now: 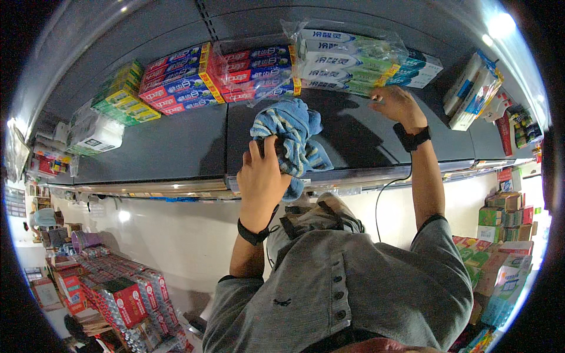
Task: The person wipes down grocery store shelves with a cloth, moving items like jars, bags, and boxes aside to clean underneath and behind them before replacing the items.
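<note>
My left hand (pixel 262 185) grips a bunched blue striped cloth (pixel 287 132) over the front part of a dark grey shelf (pixel 176 150). A fold of the cloth hangs down by the shelf's front edge. My right hand (pixel 399 108) is raised at the front of a stack of white and green toothpaste boxes (pixel 348 61) in torn clear wrap. Its fingers are loosely bent and apart, with nothing seen between them; whether they touch the boxes I cannot tell. Left of that stack stand red and blue toothpaste boxes (pixel 260 73), partly in clear plastic.
Teal boxes (pixel 417 68) sit behind my right hand. Further right lean white packs (pixel 472 92). Green and yellow boxes (pixel 126 97) and a white wrapped pack (pixel 95 132) line the left. A thin cable (pixel 377 207) hangs from my right wristband. Stacked red cartons (pixel 126 300) stand on the floor.
</note>
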### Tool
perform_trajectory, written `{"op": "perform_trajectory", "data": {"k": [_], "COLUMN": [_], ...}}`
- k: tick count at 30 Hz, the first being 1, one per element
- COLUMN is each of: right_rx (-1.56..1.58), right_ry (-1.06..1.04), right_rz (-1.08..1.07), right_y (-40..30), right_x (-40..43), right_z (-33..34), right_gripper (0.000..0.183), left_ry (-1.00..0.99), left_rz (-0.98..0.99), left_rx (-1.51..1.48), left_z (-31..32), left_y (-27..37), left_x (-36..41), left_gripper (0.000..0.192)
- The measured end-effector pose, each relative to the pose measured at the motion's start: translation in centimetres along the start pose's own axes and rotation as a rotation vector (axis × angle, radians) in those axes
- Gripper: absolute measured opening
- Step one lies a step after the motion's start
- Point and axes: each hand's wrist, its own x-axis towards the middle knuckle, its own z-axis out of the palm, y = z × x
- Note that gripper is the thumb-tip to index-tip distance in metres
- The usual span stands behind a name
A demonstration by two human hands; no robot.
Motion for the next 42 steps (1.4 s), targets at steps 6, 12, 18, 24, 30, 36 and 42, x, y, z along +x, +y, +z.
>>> {"op": "perform_trajectory", "data": {"k": [6,12,18,24,30,36,42], "right_rx": [0.123,0.246,0.592,0.297,0.403,0.253,0.601], "right_ry": [0.189,0.151,0.364,0.510,0.469,0.472,0.222], "right_rz": [-0.147,-0.171,-0.234,0.035,0.005,0.092,-0.188], "right_y": [1.1,0.0,1.9,2.3,1.6,1.2,-7.3], "right_x": [2.8,2.4,1.3,1.8,2.0,-0.9,-8.9], "right_z": [2.2,1.5,1.4,-0.9,-0.8,-2.0,0.9], "right_gripper": [0.028,0.018,0.019,0.031,0.036,0.037,0.035], "left_ry": [0.002,0.007,0.026,0.019,0.035,0.102,0.158], "left_rz": [0.025,0.023,0.001,-0.011,-0.039,-0.039,-0.129], "left_rx": [0.010,0.066,0.112,0.082,0.060,0.027,0.084], "left_z": [0.2,0.8,1.0,0.8,0.8,1.7,1.9], "left_y": [0.1,0.2,-0.1,0.4,0.9,0.5,2.1], "left_x": [0.2,0.1,0.2,0.0,-0.1,-0.5,-1.0], "left_gripper": [0.078,0.078,0.080,0.078,0.071,0.075,0.067]}}
